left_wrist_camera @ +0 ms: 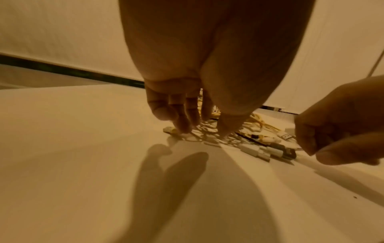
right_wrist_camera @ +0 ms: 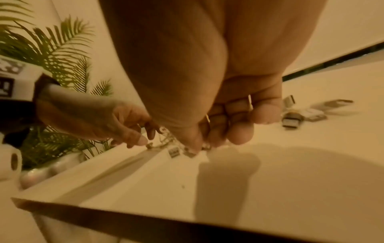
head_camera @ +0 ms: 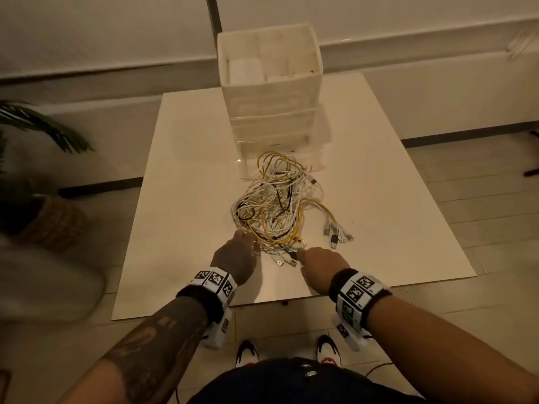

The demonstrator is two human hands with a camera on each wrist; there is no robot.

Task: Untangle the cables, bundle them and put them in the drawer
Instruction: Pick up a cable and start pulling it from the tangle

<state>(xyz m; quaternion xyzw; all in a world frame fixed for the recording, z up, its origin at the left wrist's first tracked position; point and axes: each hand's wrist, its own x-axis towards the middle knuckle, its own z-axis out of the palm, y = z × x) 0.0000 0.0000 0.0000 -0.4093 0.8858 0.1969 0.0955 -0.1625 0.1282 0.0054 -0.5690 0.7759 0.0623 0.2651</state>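
**Ana:** What am I looking at on your screen?

**Me:** I am watching a big messy pile of cables (head_camera: 275,205) lying in the middle of a white table (head_camera: 180,228). White, yellow and black ones are all mixed up. Just behind the pile, a white drawer box (head_camera: 271,94) is standing, with a basket on top.

**Ana:** What is the left hand doing?

**Me:** I am seeing the left hand (head_camera: 234,258) reaching down at the near left edge of the pile. Its fingers (left_wrist_camera: 182,118) are hanging straight and loose, and the tips are touching the cables. They are not gripping anything.

**Ana:** And the right one?

**Me:** The right hand (head_camera: 319,262) is sitting at the near right edge. Its fingers (right_wrist_camera: 239,129) are curling in, and the thumb is pinching at the plug ends (head_camera: 284,259) there. I cannot tell which cable it is holding.

**Ana:** Anything else?

**Me:** More plugs (head_camera: 338,233) are lying off to the right of the pile. A green plant (head_camera: 43,126) is standing left of the table.
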